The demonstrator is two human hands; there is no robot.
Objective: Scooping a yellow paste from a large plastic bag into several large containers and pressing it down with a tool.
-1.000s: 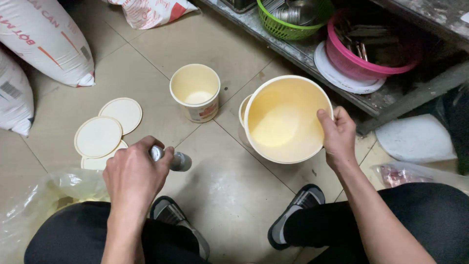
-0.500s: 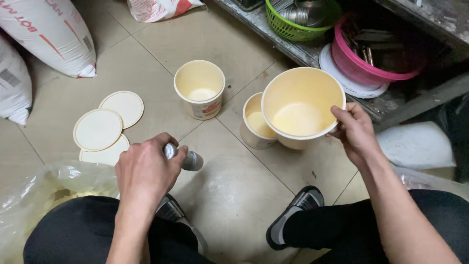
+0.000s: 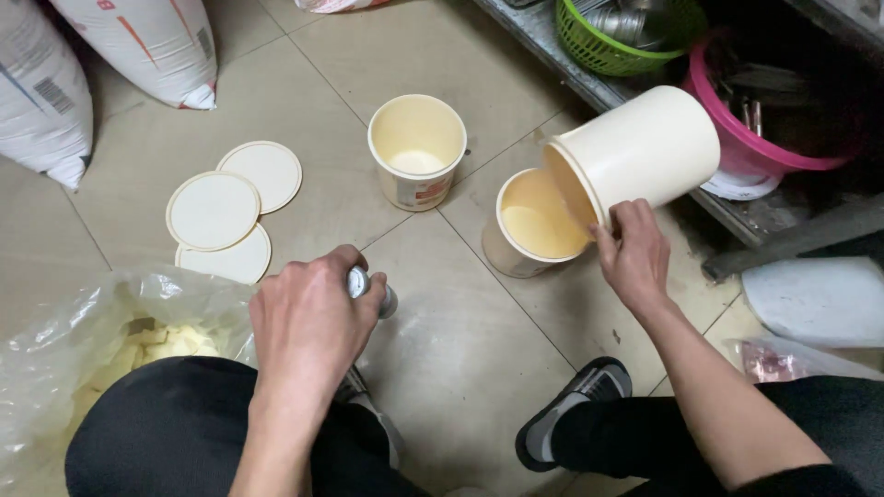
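Gripped at its rim by the right hand (image 3: 635,253), a big cream tub (image 3: 635,152) is tipped on its side, mouth down-left over a smaller cup (image 3: 534,225) just below. A metal handle (image 3: 368,290) is wrapped by the left hand (image 3: 308,327), further away.

Metal tool (image 3: 370,291) mostly hidden inside left hand (image 3: 308,322); sacks (image 3: 138,41) cut off at top edge; pink basket (image 3: 783,129) contents too dark.

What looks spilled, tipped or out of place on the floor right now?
Nothing has spilled. The large cream tub is tipped on purpose by the right hand, pouring pale liquid into a smaller cup. Three loose lids lie overlapping on the tiles.
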